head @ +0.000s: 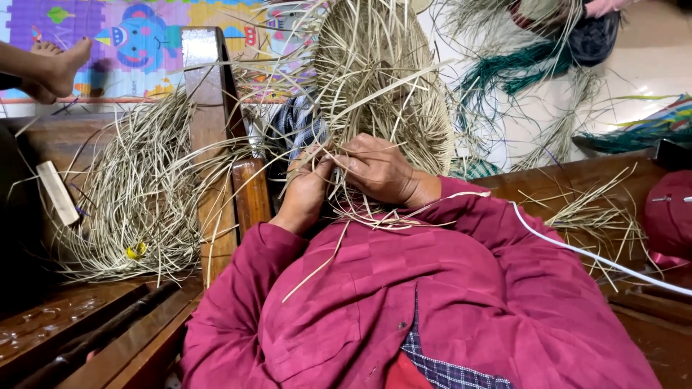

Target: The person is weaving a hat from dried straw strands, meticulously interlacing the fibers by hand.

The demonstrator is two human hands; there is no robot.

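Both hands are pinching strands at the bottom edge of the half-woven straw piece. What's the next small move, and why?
Probably pull the pinched strand snug. Left hand and right hand meet at the lower edge of the woven straw piece, where loose strands hang unwoven.

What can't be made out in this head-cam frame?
- Left hand fingertips: head view, buried in straw strands, grip unclear.
- Right hand fingers: curled behind the strands of the woven straw piece.
- Woven straw piece's lower edge: covered by both hands.
- Person at top right: cut off by the frame edge.
- Small yellow object in the loose straw pile: too small to identify.
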